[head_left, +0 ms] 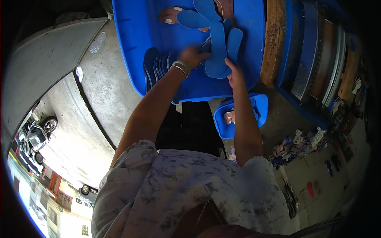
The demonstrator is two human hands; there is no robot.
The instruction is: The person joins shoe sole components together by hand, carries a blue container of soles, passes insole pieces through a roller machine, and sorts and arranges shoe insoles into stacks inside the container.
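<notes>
My right hand [235,75] grips the heel end of a blue insole [217,49], thumb on its upper face. Another blue insole [235,39] lies right beside it, close to those fingers. My left hand [192,56], with bangles at the wrist, is smeared by motion near the left edge of the held insole; its fingers are unclear. Below and left of it, a row of blue insoles [151,63] stands on edge along the wall of a big blue tub [131,51]. Loose blue insoles [193,19] and a brown-pink insole [170,15] lie at the far side.
Under the tub's near right corner, a small blue basin [225,133] holds some pinkish pieces. A wooden beam [274,39] and metal racking [307,51] stand at right. A scrap pile [297,146] lies on the floor; a motorcycle [37,137] is parked at left.
</notes>
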